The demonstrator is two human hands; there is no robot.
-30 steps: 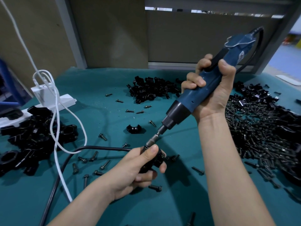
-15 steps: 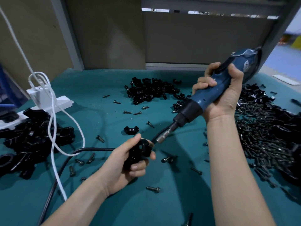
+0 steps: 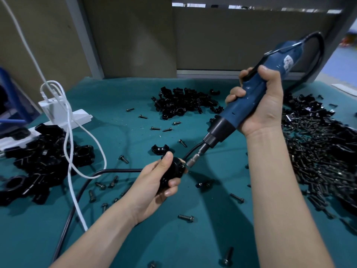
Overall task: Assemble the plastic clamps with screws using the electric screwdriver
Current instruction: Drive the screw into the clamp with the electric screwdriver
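Bracing: left hand (image 3: 152, 182) is gripping round black plastic clamp (image 3: 173, 169); right hand (image 3: 264, 105) is clasping blue electric screwdriver (image 3: 230, 118), angling bit (image 3: 195, 159) into it.

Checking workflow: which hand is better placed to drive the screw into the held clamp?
Right. The right hand grips the electric screwdriver, its bit at the clamp that the left hand holds.

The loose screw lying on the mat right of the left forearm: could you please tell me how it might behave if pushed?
The screw lies on its side, so it would probably roll, likely curving because its flanged head is wider than the shank. The teal mat looks cloth-like and may stop it quickly. Being small, it is likely light.
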